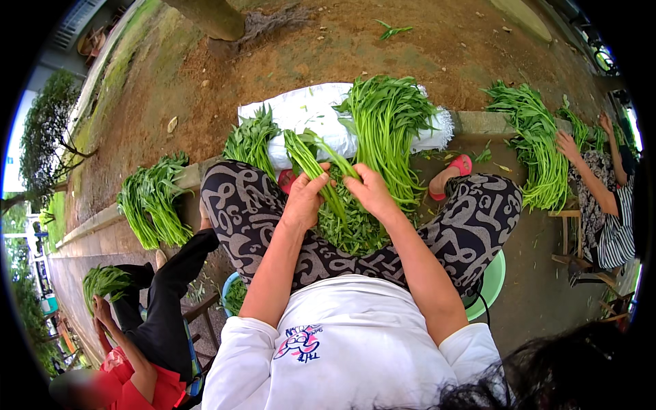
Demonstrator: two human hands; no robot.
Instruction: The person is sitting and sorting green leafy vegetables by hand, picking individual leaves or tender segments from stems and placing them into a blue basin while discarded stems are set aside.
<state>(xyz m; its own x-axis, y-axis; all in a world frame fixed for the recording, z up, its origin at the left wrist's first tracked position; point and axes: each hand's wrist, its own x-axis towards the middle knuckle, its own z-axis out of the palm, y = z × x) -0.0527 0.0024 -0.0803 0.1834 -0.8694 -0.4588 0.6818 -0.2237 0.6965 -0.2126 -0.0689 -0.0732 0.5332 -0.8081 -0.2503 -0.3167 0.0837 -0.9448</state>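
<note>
My left hand (305, 200) grips a small bunch of water spinach stems (306, 156), held slanting over my lap. Close beside it, my right hand (373, 190) is closed around a few more stems (332, 152), whose upper ends cross toward the left bunch. Between my knees lies a heap of short green pieces and leaves (351, 230); whatever holds it is hidden. Beyond my hands a white woven sack (312, 105) is spread over a low kerb. A large pile of long-stemmed water spinach (392, 128) rests on its right part, and a smaller leafy pile (253, 136) at its left.
Further greens lie along the kerb (464, 123), in a left pile (156, 202) and a right pile (535, 143). A green basin (494, 287) and a blue-rimmed tub (225, 287) flank me. People sit at both sides, one holding greens (105, 282). A tree trunk (218, 20) stands ahead.
</note>
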